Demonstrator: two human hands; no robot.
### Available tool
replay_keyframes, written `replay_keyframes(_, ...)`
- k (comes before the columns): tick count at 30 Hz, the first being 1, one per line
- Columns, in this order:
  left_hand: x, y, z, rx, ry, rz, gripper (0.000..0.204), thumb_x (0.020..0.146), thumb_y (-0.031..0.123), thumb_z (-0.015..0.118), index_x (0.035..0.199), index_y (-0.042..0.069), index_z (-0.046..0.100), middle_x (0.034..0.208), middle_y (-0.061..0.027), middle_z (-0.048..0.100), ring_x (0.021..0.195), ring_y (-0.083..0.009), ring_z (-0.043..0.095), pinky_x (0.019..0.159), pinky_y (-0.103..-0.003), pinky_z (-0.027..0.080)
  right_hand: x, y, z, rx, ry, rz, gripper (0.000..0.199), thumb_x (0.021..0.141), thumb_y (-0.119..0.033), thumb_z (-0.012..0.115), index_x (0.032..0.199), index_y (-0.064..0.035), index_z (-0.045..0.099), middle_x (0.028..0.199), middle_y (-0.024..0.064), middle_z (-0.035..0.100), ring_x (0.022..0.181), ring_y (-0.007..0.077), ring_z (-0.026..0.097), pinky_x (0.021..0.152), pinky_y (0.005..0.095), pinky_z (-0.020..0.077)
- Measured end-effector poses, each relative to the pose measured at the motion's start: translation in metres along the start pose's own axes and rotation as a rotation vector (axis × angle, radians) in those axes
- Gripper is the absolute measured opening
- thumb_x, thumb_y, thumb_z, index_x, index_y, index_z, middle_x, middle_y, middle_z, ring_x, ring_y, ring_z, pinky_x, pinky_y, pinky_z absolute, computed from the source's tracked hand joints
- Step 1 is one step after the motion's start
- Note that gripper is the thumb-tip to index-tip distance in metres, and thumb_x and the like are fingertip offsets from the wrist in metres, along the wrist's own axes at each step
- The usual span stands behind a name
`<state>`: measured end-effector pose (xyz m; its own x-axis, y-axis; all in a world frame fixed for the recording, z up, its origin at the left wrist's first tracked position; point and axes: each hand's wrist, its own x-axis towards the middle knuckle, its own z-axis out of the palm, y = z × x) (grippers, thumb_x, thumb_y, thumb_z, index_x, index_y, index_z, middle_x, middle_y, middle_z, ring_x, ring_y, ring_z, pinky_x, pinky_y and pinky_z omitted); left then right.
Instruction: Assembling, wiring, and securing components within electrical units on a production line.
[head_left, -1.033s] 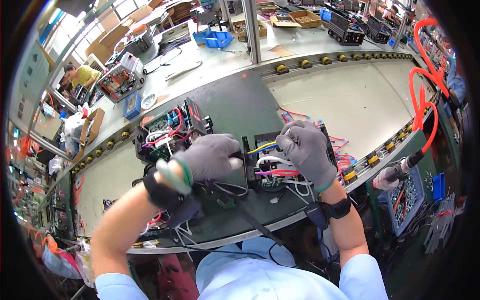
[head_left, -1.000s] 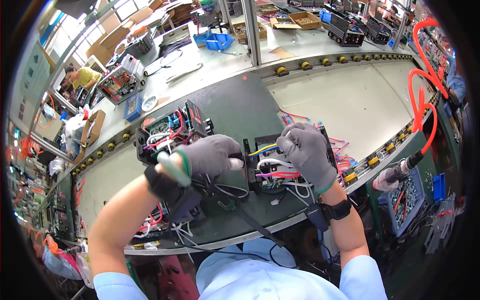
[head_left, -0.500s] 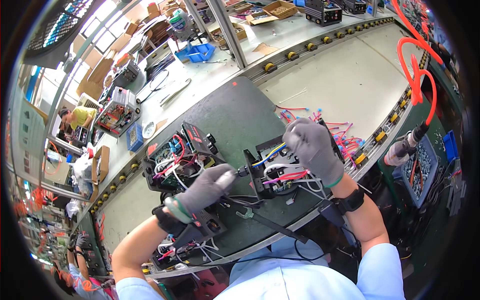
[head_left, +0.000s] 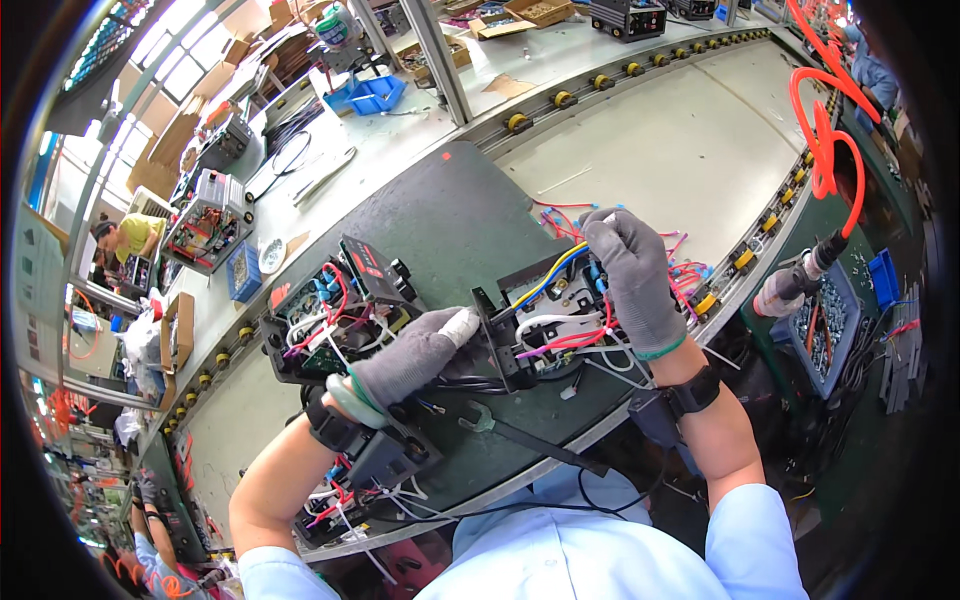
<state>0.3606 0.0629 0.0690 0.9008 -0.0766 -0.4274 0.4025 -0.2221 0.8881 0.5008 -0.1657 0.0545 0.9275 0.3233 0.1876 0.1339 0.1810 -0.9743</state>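
Grey knit gloves on both hands. Left hand [head_left: 415, 355] is clamped on the left edge of a black open chassis [head_left: 545, 325] that sits on the dark mat [head_left: 450, 215] at the near edge of the counter [head_left: 660, 150], holding it steady. Right hand [head_left: 635, 280] is curled over the chassis's right side, fingers closed around a bunch of wires [head_left: 560, 340], white, red, yellow and blue; exactly which wire is pinched I can't tell. A second open unit [head_left: 335, 310] lies just left of the left hand, a third [head_left: 360, 480] under the left forearm. A black spanner [head_left: 520, 435] lies on the mat just in front of the chassis. Risks, as I judge: pulling hard on the bunch could unseat a connector or drag the chassis off the near edge if the left grip slips; the forearm could snag loose wires on the third unit; the spanner could get knocked off.
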Motion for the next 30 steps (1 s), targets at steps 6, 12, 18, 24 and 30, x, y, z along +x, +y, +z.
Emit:
replay_keyframes(6, 0.006, 0.017, -0.021, -0.084, -0.244, -0.187, 0.048, 0.103, 0.045, 0.05, 0.116, 0.001, 0.066, 0.098, -0.0055, 0.07, 0.084, -0.0125, 0.065, 0.078, -0.027, 0.053, 0.001, 0.003, -0.004, -0.025, -0.07, -0.018, 0.021, 0.098, -0.011, 0.058, 0.082, 0.0019, 0.061, 0.085, -0.0004, 0.06, 0.072, 0.0035, 0.046, 0.063, 0.022, 0.0404)
replay_keyframes(12, 0.008, -0.001, -0.024, -0.369, -0.36, -0.294, 0.055, 0.103, 0.053, 0.045, 0.106, 0.003, 0.065, 0.062, 0.0014, 0.049, 0.05, -0.0083, 0.044, 0.045, -0.025, 0.037, 0.003, 0.005, -0.005, -0.158, -0.154, -0.08, 0.024, 0.098, -0.013, 0.057, 0.081, 0.004, 0.061, 0.085, 0.0005, 0.06, 0.072, 0.0044, 0.047, 0.063, 0.0227, 0.0408)
replay_keyframes(18, 0.007, 0.0, -0.019, -0.35, -0.368, -0.2, 0.055, 0.102, 0.054, 0.046, 0.098, 0.003, 0.066, 0.06, 0.0031, 0.046, 0.047, -0.0088, 0.041, 0.043, -0.026, 0.035, 0.003, -0.004, -0.008, -0.134, -0.136, -0.018, 0.026, 0.097, -0.014, 0.057, 0.081, 0.0058, 0.06, 0.083, 0.0021, 0.06, 0.072, 0.0064, 0.049, 0.064, 0.0237, 0.0421)
replay_keyframes(24, 0.011, -0.002, -0.033, -0.13, -0.352, -0.092, 0.05, 0.101, 0.048, 0.053, 0.096, 0.001, 0.069, 0.076, -0.002, 0.065, 0.067, -0.0126, 0.063, 0.063, -0.027, 0.051, 0.003, 0.007, 0.002, -0.129, -0.114, -0.088, 0.023, 0.096, -0.012, 0.059, 0.081, 0.0044, 0.061, 0.084, 0.0019, 0.06, 0.072, 0.0067, 0.05, 0.066, 0.0245, 0.044)
replay_keyframes(30, -0.006, 0.029, 0.025, 1.39, 0.289, 0.424, 0.028, 0.078, 0.033, 0.072, 0.082, 0.007, 0.066, 0.081, -0.0092, 0.065, 0.078, -0.0323, 0.067, 0.069, -0.044, 0.054, -0.002, -0.002, -0.008, -0.084, -0.078, 0.002, 0.02, 0.093, -0.01, 0.063, 0.081, 0.0057, 0.065, 0.089, 0.0039, 0.063, 0.076, 0.0067, 0.053, 0.07, 0.0244, 0.0457)
